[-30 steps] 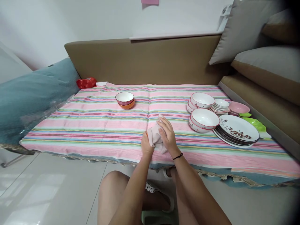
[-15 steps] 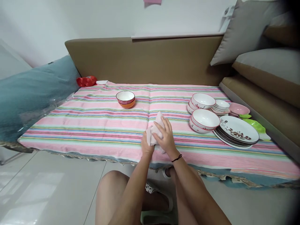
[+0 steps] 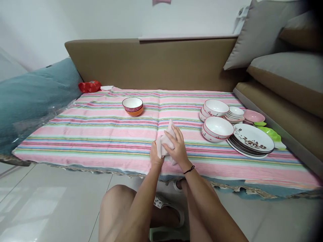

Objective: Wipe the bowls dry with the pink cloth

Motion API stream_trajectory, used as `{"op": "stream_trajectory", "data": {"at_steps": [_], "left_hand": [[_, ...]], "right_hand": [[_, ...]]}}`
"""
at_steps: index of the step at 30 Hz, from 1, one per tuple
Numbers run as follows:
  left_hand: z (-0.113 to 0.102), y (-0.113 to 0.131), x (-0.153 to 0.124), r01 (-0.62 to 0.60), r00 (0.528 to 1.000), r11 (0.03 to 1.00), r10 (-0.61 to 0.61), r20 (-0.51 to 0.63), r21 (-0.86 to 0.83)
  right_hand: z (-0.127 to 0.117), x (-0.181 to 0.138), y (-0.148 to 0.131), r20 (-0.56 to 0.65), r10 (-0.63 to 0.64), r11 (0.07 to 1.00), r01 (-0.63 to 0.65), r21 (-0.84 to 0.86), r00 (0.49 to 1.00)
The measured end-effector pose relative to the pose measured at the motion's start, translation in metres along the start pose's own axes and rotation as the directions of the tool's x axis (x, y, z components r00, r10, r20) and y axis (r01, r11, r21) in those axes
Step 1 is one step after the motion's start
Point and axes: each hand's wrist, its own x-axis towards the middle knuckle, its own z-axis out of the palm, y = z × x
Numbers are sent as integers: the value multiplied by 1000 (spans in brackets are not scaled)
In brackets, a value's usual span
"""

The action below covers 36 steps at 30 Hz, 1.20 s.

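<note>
A pale pink cloth (image 3: 165, 144) is bunched between my two hands near the front edge of the striped sheet. My left hand (image 3: 155, 157) is closed at the cloth's left side, its fingers mostly covered by the folds. My right hand (image 3: 178, 148) presses on the cloth from the right with bent fingers, a black band at the wrist. Whether something else lies inside the cloth is hidden. Right of my hands stand white bowls with red rims (image 3: 218, 127). Farther off to the left sits a small stack of bowls (image 3: 133, 107), the lower one orange.
Patterned plates (image 3: 253, 138) are stacked at the right, beside small white dishes (image 3: 235, 112), a pink bowl (image 3: 254, 116) and a green leaf-shaped dish (image 3: 271, 133). A red bundle (image 3: 90, 86) lies at the back left. Cushions (image 3: 290, 70) border the right side.
The view has shifted slightly, so everything sits a little farther left. My hands stay on the cloth with only a slight change in its folds.
</note>
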Motion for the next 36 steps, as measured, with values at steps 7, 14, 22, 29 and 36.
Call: {"op": "stream_trajectory", "data": {"at_steps": [7, 14, 22, 29, 36], "left_hand": [[0, -1, 1, -70, 997, 998, 70, -15, -5], [1, -2, 2, -132, 991, 991, 131, -33, -27], [-34, 11, 6, -209, 960, 967, 231, 156, -142], [-50, 33, 44, 80, 973, 964, -20, 232, -253], [-18, 17, 34, 2, 973, 976, 48, 224, -218]], "right_hand": [[16, 1, 11, -150, 276, 939, -233, 254, 949], [20, -2, 27, -88, 526, 722, -389, 572, 846], [14, -3, 16, -85, 520, 745, -404, 531, 850], [21, -5, -8, -172, 334, 892, -252, 375, 927], [26, -13, -14, -147, 205, 961, -170, 220, 968]]}}
